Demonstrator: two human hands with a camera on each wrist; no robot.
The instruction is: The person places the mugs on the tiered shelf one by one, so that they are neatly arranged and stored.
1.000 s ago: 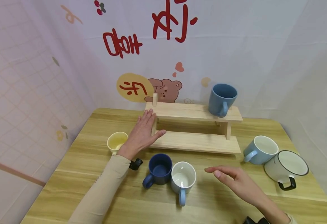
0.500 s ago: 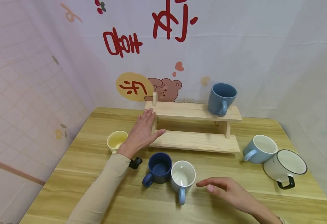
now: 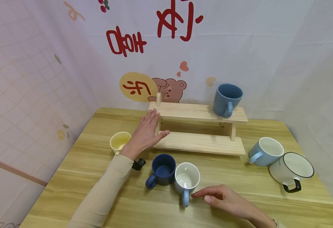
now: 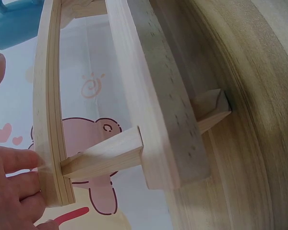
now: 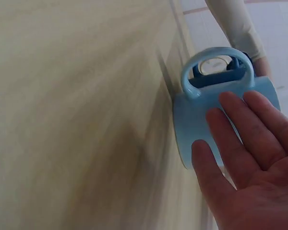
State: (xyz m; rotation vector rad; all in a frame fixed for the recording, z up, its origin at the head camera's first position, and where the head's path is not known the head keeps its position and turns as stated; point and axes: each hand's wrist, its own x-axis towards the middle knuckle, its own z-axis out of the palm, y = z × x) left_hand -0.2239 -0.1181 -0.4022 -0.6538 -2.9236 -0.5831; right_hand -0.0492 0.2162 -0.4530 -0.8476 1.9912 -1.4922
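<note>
My left hand (image 3: 145,133) rests with straight fingers on the left end of the upper board of a two-tier wooden rack (image 3: 189,110); the left wrist view shows its fingertips touching the board's edge. Beside the handle of a light blue mug with a white inside (image 3: 180,186) is my right hand (image 3: 222,199), its fingers extended and holding nothing. In the right wrist view those fingers lie in front of the mug's side; contact cannot be made out. A dark blue mug (image 3: 162,179) stands just left of that mug. On the rack's upper right sits a medium blue mug (image 3: 223,103).
A yellow cup (image 3: 116,142), partly hidden by the left wrist, stands at the left of the table (image 3: 78,177). To the right are another light blue mug (image 3: 262,155) and a white mug with a black rim and handle (image 3: 283,172). White printed cloth (image 3: 255,57) hangs behind.
My right hand has moved left and towards me, up to the handle of the light blue mug. The left hand stays on the rack, and the mugs have not moved.
</note>
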